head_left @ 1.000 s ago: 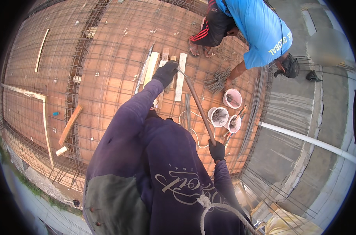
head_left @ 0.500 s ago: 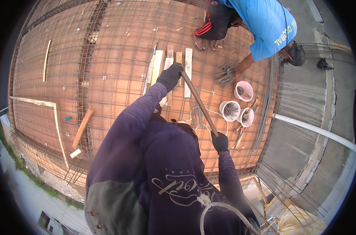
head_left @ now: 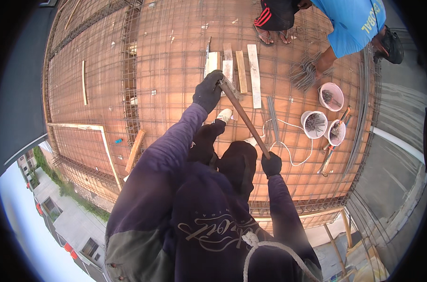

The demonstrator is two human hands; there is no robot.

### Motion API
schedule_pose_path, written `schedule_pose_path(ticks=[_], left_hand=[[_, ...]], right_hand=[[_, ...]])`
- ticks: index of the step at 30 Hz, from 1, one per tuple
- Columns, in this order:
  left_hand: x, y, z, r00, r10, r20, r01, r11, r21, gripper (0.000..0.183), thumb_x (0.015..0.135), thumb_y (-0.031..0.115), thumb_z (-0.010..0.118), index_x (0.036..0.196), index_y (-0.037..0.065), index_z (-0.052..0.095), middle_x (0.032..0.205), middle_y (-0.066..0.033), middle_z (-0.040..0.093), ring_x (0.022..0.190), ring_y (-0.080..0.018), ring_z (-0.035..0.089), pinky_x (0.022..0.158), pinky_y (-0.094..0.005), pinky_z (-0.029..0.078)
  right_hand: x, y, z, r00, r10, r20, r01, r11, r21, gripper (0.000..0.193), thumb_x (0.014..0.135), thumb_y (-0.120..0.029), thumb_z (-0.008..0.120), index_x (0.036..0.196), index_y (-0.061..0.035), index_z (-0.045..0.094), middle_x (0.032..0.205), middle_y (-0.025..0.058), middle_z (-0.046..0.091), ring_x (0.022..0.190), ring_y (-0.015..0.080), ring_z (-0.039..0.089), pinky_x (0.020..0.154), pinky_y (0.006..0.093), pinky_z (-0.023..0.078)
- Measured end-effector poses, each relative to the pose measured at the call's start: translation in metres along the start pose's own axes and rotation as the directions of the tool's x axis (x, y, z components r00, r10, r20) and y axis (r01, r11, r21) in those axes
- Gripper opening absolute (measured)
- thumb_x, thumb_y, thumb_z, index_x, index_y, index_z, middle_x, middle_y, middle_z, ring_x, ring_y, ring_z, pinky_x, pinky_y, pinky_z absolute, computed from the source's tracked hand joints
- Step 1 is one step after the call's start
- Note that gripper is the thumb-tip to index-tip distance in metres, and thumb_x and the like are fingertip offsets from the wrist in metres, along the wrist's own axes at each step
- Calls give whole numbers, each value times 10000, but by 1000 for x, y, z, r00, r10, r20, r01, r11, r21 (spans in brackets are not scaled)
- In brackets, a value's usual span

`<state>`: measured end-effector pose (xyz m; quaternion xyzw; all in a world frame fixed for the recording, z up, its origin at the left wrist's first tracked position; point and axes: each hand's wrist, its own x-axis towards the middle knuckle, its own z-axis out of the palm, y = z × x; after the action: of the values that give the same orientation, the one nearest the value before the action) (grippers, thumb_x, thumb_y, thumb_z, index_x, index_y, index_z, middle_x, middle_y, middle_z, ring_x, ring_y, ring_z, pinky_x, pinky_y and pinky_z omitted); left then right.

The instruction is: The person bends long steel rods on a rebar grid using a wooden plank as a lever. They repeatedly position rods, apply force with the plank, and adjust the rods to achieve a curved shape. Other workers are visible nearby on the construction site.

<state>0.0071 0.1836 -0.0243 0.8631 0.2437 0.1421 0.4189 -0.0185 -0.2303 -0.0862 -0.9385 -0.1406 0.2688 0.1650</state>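
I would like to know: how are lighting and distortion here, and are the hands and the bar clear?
In the head view, fisheye distortion bows the left edge of the deck; in the head view, a pale strip at lower left looks overexposed, while light on the deck seems soft; in the head view, the left hand, right hand and bar have clear outlines.

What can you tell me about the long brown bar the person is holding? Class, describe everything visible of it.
The bar is long, slender, straight and brown, and looks round. Whether it is rusty metal or wood is unclear. It slants from upper left to lower right in the view, above the orange-brown decking. The gloved left hand is at its far end, where a small greyish part shows; the gloved right hand grips its near end. Its middle is bare.
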Motion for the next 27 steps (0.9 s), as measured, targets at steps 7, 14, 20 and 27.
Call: schedule_pose_path(ticks=[7, 14, 20, 27], left_hand=[[19, -8, 10, 999, -5, -37, 8, 998, 66, 316, 935, -11, 659, 1237, 77, 626, 1290, -130, 692, 1142, -275, 715, 914, -356, 595], [1, 10, 16, 998, 16, -53, -11, 995, 94, 298, 932, 51, 697, 1225, 77, 652, 1269, -115, 710, 1135, -299, 711, 953, -371, 565], [-21, 31, 32, 1000, 23, 19, -23, 1000, -13, 294, 957, 86, 684, 1250, 80, 654, 1366, -137, 668, 1206, -313, 685, 990, -399, 568], [-65, 70, 59, 867, 219, 448, -230, 973, -31, 253, 966, 175, 670, 1213, 127, 652, 1398, -127, 625, 1197, -371, 647, 959, -465, 555]], right_hand=[[57, 5, 53, 998, -68, -12, 69, 994, 80, 234, 897, -334, 686, 841, -108, 705, 741, 172, 705, 700, 400, 707, 643, 505, 560], [23, 11, 46, 1000, 20, 7, -21, 994, 110, 328, 944, -378, 643, 775, -99, 671, 716, 175, 692, 699, 411, 699, 644, 508, 550], [-94, 66, -36, 958, 268, -103, -275, 960, -58, 336, 961, -389, 655, 788, -101, 654, 738, 158, 686, 697, 405, 686, 635, 505, 540], [-161, 25, -124, 914, 400, -68, -368, 887, 280, 313, 989, -357, 693, 927, -51, 676, 749, 203, 678, 695, 390, 682, 624, 471, 511]])
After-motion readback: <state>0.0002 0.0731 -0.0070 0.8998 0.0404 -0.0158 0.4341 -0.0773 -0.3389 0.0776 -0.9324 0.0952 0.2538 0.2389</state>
